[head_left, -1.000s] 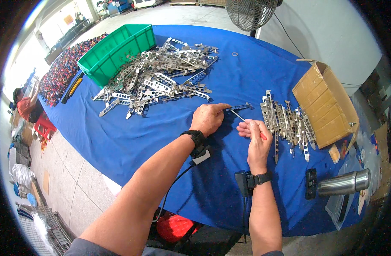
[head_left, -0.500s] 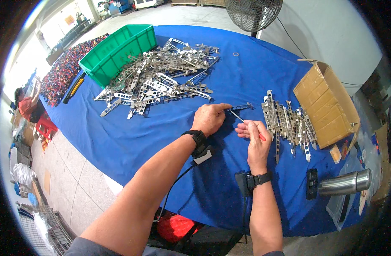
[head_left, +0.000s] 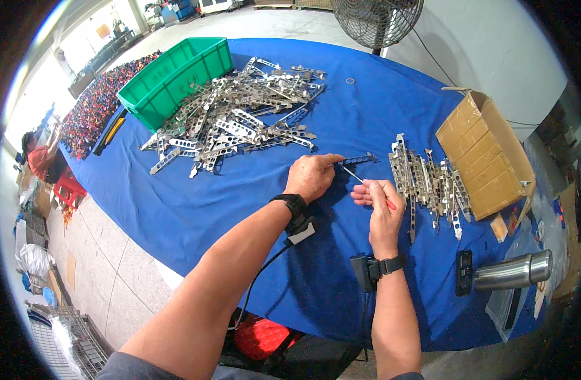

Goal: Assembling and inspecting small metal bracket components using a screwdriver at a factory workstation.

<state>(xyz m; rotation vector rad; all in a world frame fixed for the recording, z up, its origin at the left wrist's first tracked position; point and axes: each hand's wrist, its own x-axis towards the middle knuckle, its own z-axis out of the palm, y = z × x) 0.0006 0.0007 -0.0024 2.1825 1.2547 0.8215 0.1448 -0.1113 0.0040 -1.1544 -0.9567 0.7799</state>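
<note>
My left hand (head_left: 311,177) is closed, its forefinger and thumb on the near end of a perforated metal strip (head_left: 359,159) above the blue cloth. In my closed right hand (head_left: 381,209) is a thin tool with a metal shaft (head_left: 352,173) and a red handle (head_left: 390,204); it looks like a small screwdriver. The shaft's tip meets the strip close to my left fingertips; the exact contact is too small to tell. A large heap of similar metal strips (head_left: 239,123) lies beyond my left hand. A smaller pile of strips (head_left: 423,177) lies right of my right hand.
A green crate (head_left: 157,88) stands behind the large heap, with a yellow-black tool (head_left: 110,133) beside it. At the right are a cardboard box (head_left: 480,155), a steel flask (head_left: 512,272) and a black device (head_left: 464,272). Cables hang from both wrist straps. Another person (head_left: 40,158) sits far left.
Almost nothing differs. Both hands stay in place, with only a very slight shift of the right hand and its tool at the strip.
</note>
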